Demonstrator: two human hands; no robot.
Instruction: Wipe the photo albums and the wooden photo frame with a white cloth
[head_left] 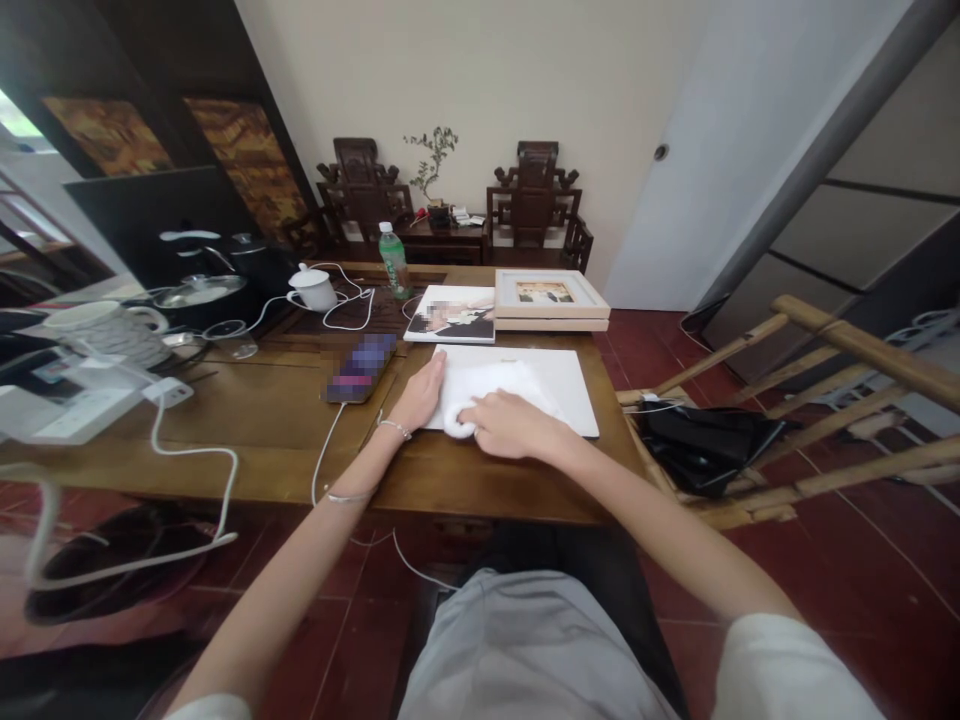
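A white rectangular panel lies flat near the front edge of the wooden table. Its kind is not clear, and a small tan mark shows by its far edge. My left hand holds the panel's left edge, with the fingers close together along it. On top of the panel is a white cloth, bunched into a roll at its near left corner. My right hand presses on the cloth, fingers curled into it.
Behind the panel lie a photo print and stacked picture frames. Left are a phone on a cable, a green-labelled bottle, a lidded cup and a power strip. A bamboo rack stands right.
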